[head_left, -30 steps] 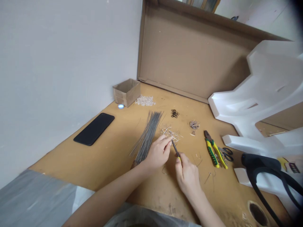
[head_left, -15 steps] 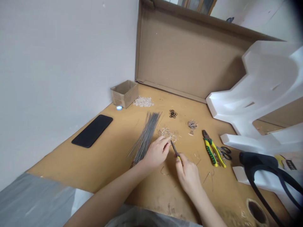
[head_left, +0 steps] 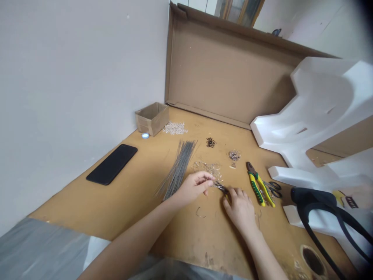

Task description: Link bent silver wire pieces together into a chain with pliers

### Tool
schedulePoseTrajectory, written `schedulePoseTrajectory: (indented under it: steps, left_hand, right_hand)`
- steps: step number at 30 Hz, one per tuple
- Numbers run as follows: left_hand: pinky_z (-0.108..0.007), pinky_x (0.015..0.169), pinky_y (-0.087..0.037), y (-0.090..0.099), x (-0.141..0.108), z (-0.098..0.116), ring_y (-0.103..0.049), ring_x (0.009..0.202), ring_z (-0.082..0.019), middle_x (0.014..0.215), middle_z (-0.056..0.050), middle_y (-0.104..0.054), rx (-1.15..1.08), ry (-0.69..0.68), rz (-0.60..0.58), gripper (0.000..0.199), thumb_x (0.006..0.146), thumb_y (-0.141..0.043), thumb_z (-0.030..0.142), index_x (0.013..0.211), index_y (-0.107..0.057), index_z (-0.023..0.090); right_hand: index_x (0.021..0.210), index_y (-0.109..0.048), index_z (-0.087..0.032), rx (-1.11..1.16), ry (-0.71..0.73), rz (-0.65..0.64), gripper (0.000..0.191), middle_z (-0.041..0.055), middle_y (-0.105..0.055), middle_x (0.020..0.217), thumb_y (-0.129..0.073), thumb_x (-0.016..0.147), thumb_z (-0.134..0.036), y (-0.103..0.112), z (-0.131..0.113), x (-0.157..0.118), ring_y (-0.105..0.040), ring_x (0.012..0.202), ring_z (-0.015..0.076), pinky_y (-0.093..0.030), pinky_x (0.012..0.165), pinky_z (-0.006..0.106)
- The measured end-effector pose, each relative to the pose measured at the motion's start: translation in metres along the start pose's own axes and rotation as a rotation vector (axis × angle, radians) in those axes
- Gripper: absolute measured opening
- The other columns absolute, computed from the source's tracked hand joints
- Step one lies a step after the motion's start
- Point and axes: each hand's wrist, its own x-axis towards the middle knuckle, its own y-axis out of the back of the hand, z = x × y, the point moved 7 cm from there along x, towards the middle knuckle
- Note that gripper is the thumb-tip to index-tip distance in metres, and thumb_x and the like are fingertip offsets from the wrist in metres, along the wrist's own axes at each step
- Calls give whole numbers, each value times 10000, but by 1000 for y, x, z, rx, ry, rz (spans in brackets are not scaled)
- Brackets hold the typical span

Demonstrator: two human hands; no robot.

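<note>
My left hand (head_left: pixel 194 186) is closed in a pinch on a short thin wire, whose shiny end shows by the fingertips. My right hand (head_left: pixel 240 208), palm down just to the right, is wrapped over slim dark-jawed pliers (head_left: pixel 221 187); most of their yellow handle is hidden under the fingers. The jaws point toward the left fingertips, and I cannot tell whether they touch the wire. Behind the hands lies a loose heap of bent wire pieces (head_left: pixel 207 167). A bundle of straight grey wires (head_left: pixel 181 165) extends beyond my left wrist.
Yellow-green pliers (head_left: pixel 258 186) and small scissors (head_left: pixel 275 188) lie to the right. Farther back are black rings (head_left: pixel 211 142), a small metal pile (head_left: pixel 234 155), clear beads (head_left: pixel 175 128) and a cardboard box (head_left: pixel 152 118). A black phone (head_left: pixel 112 164) lies left; white foam (head_left: pixel 279 175) stands right.
My right hand has turned palm down and shifted right, with the pliers now lying flatter. My left hand has moved slightly right, and the view has shifted a little.
</note>
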Motion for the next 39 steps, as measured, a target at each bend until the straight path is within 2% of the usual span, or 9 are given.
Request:
schedulePoseTrajectory:
  steps: [8,13,17,19,22,26,30,35,39]
  left_hand:
    - [-228,572,-447,-4,-3,4,-489,489,-61,601,30,-539,-189,13,-118,254,768,-585,362,884,-581,136]
    - [-230,575,-456,-4,-2,1,-500,506,-62,675,3,-575,-116,16,-93,262,767,-578,367,889,-583,135]
    - [-217,546,-450,-4,-1,-4,-502,526,-62,793,-24,-601,34,2,-32,237,772,-571,341,904,-584,145]
    - [-216,542,-450,-5,0,-5,-508,528,-66,785,-27,-599,98,-22,-26,226,791,-543,320,923,-589,142]
    - [-216,531,-453,-6,0,-3,-510,519,-58,868,-44,-590,177,-90,-13,224,810,-505,284,956,-604,146]
    - [-210,517,-452,-12,-2,1,-509,504,-54,893,-46,-582,279,-148,-64,241,826,-470,238,1005,-615,167]
    - [-204,556,-467,-18,-8,10,-549,591,-76,987,-61,-585,429,-218,-85,311,837,-433,180,1115,-570,209]
    - [-246,725,-485,-5,-13,22,-563,821,-118,1079,-72,-535,411,-347,130,262,842,-428,184,1071,-555,209]
    - [-306,843,-442,19,-7,9,-541,918,-147,991,-61,-541,203,-210,353,200,813,-495,208,1010,-521,190]
  right_hand:
    - [1022,-606,-197,189,-22,5,272,89,-618,1021,-458,818,-300,9,6,7,-554,922,237,-409,762,349]
    - [948,-610,-165,644,-134,251,306,91,-649,917,-396,861,-366,46,18,11,-596,847,202,-457,760,335]
    - [992,-580,-175,850,-10,311,266,86,-634,941,-479,831,-361,74,-5,19,-591,865,190,-457,786,329]
    - [933,-596,-174,864,29,218,246,68,-634,886,-565,774,-360,71,-20,26,-593,840,188,-454,787,327]
    - [873,-593,-171,987,-60,152,209,38,-626,777,-588,756,-344,54,-23,33,-597,771,173,-454,772,328]
    - [1005,-555,-172,1263,-100,75,307,12,-604,726,-595,755,-346,31,-22,35,-582,706,150,-470,706,300]
    - [935,-586,-163,1310,-169,141,258,15,-586,723,-602,744,-336,28,-13,32,-556,669,138,-465,644,271]
    - [941,-593,-176,1236,-181,268,251,7,-566,735,-598,749,-337,37,-4,31,-531,660,132,-446,634,260]
    - [921,-596,-191,1329,-191,273,236,-13,-546,686,-618,739,-341,41,-3,32,-515,608,121,-437,584,243]
